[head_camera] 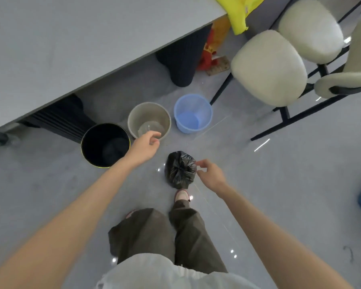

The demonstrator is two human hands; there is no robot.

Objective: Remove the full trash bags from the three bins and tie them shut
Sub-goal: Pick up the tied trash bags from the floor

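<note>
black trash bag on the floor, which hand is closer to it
Right. The right hand sits just beside the black trash bag, fingers at its right edge. The left hand is farther away, up and left of it, by the rim of the grey bin.

Bare floor (pixel 269 174) opens right of the tied black bag (pixel 180 170). Ahead, a black bin (pixel 105 144), grey bin (pixel 149 119) and blue bin (pixel 193 113) stand close together below the worktop (pixel 71 38) edge; chairs (pixel 269 67) crowd the right.
</note>
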